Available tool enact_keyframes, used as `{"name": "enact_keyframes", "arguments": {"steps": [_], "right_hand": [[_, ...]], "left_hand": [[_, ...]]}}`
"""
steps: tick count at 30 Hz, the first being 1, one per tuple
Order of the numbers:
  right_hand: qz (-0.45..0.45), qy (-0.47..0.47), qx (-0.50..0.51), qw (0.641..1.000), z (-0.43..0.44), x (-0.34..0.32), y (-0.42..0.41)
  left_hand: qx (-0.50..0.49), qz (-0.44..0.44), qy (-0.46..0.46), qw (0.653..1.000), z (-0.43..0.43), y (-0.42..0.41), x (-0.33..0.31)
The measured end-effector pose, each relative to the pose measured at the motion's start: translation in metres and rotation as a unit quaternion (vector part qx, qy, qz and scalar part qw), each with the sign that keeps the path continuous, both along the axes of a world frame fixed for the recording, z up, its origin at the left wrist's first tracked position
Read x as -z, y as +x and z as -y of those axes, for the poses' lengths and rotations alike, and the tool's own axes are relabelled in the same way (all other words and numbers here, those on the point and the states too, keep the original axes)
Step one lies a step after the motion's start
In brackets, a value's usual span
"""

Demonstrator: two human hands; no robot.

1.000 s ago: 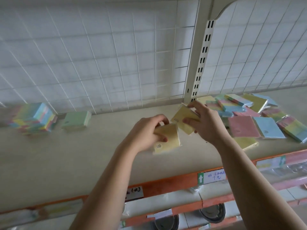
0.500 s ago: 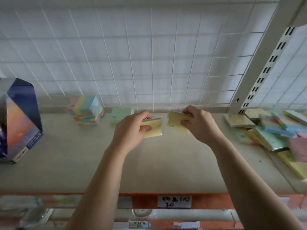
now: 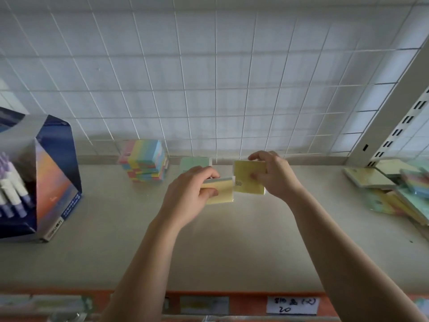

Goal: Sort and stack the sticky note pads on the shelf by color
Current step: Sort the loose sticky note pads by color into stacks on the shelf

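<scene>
My left hand [image 3: 190, 194] grips a yellow sticky note pad [image 3: 220, 191] above the middle of the beige shelf [image 3: 232, 240]. Beside it, my right hand [image 3: 274, 175] pinches a second yellow pad [image 3: 246, 182], tilted with its label facing me. The two pads nearly touch edge to edge. At the back of the shelf stands a stack of multicolour pads [image 3: 145, 160], and a single green pad [image 3: 193, 164] lies just right of it, partly hidden by my left hand. A loose heap of mixed pads [image 3: 394, 189] lies at the right end.
A blue display box of pens [image 3: 39, 177] stands at the shelf's left end. A white wire grid [image 3: 209, 77] backs the shelf, with a slotted upright post [image 3: 390, 126] at the right. An orange front rail [image 3: 250, 303] carries price labels.
Both hands moved left with the yellow pads, away from the heap and toward the stacks. The right hand's pad has turned more upright, label toward me. My view has also shifted left.
</scene>
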State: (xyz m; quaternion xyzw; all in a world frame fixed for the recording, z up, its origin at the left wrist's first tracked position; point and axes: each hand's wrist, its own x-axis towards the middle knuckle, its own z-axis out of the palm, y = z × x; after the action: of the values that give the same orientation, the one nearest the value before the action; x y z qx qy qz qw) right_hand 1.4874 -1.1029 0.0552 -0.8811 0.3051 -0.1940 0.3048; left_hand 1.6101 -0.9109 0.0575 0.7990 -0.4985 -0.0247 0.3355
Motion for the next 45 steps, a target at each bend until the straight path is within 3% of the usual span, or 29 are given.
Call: {"name": "enact_keyframes", "arguments": {"steps": [4, 11, 19, 33, 45], "right_hand": [[-0.011, 0.001, 0.020, 1.000, -0.001, 0.006, 0.005], [-0.113, -0.012, -0.050, 0.992, -0.001, 0.021, 0.000], [-0.032, -0.037, 0.015, 0.999, 0.005, 0.035, 0.012], [-0.060, -0.072, 0.024, 0.995, 0.014, 0.035, 0.013], [-0.110, -0.070, 0.032, 0.991, 0.015, 0.026, -0.040]], "left_hand": [[0.005, -0.011, -0.004, 1.000, -0.004, 0.004, 0.003], [0.005, -0.018, -0.020, 1.000, -0.004, 0.002, 0.004], [0.007, -0.034, -0.025, 0.999, -0.007, -0.003, 0.005], [0.004, -0.062, -0.036, 0.997, -0.001, 0.000, -0.004], [0.024, -0.109, -0.039, 0.993, 0.080, -0.002, -0.017]]}}
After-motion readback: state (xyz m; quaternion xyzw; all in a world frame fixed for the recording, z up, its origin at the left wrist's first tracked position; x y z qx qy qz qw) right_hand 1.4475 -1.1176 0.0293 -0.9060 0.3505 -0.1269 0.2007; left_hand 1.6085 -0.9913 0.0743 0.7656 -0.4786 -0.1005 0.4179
